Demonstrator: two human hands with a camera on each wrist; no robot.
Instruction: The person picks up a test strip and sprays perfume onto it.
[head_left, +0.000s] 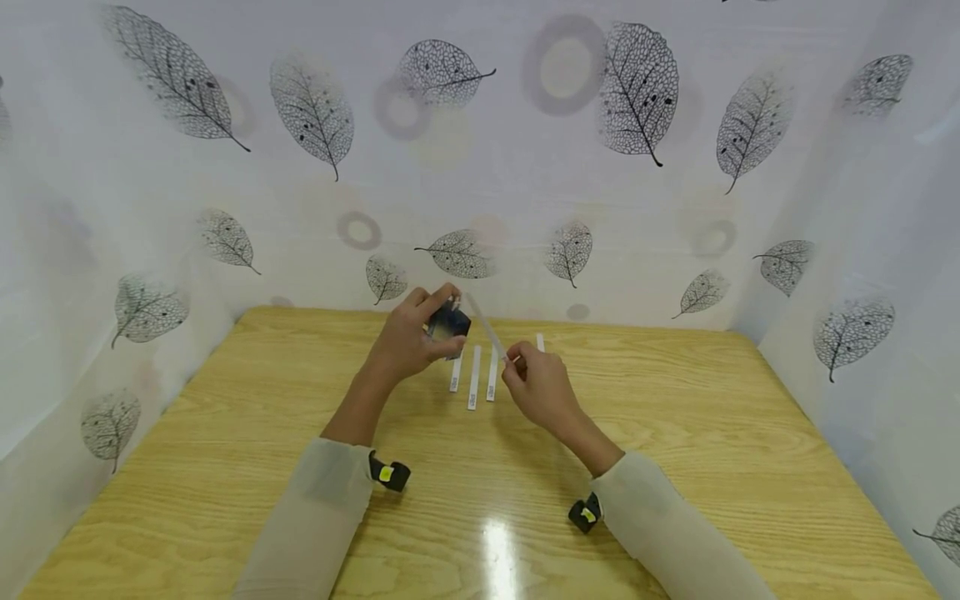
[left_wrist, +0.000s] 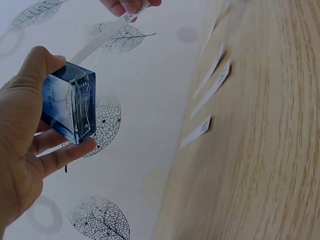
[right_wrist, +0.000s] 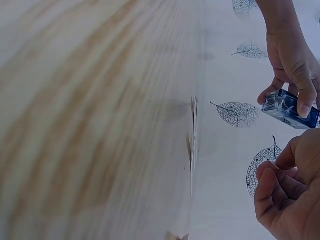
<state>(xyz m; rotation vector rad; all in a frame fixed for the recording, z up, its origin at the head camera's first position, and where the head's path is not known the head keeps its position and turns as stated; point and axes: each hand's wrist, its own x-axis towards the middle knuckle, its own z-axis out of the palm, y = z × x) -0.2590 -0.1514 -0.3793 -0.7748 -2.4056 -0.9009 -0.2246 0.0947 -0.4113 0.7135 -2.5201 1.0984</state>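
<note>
A blue glass perfume bottle [head_left: 453,323] is gripped in my left hand [head_left: 405,340], raised over the far part of the table. In the left wrist view the bottle [left_wrist: 70,102] lies tilted between thumb and fingers, its thick clear base toward the camera. My right hand [head_left: 543,385] pinches one end of a white paper test strip [head_left: 486,327], whose free end points up and left, close beside the bottle. Printed lettering shows on that strip [left_wrist: 97,44] near the pinching fingers. In the right wrist view the right hand [right_wrist: 295,185] hides the strip.
Several more white paper strips [head_left: 473,379] lie side by side on the wooden table [head_left: 660,467] beneath the hands, one strip [head_left: 540,342] partly behind the right hand. A pale curtain [head_left: 495,192] printed with leaves stands along the table's back and sides.
</note>
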